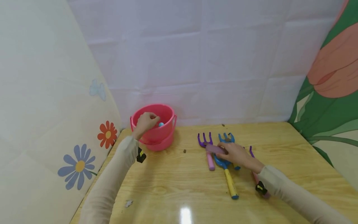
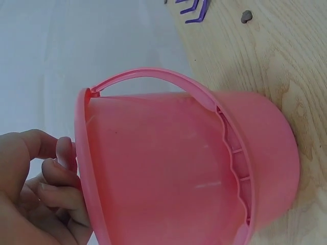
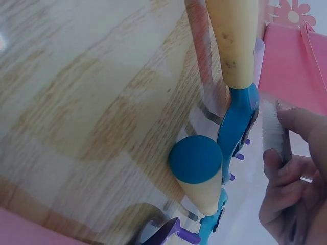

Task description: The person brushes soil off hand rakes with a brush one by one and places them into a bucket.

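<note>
A pink bucket (image 1: 156, 137) stands at the back left, its handle hanging down the front. My left hand (image 1: 146, 122) is over its opening with fingers curled near the rim; whether something small is pinched there is not clear. Inside the bucket shows a light-blue round thing (image 1: 161, 124). In the right wrist view my right hand (image 3: 294, 178) grips a flat brush (image 3: 276, 127) with pale bristles, pinkish-purple in the head view. It is above a purple fork (image 1: 210, 158) with a pink handle and a blue tool (image 1: 230, 183) with a yellow handle.
A blue fork (image 1: 227, 137) lies behind the right hand, and another purple tool (image 1: 251, 152) lies partly under the right forearm. Small brown crumbs (image 1: 184, 151) and a whitish scrap (image 1: 129, 203) are on the wooden table (image 1: 167, 186). Cloth walls enclose the back and sides.
</note>
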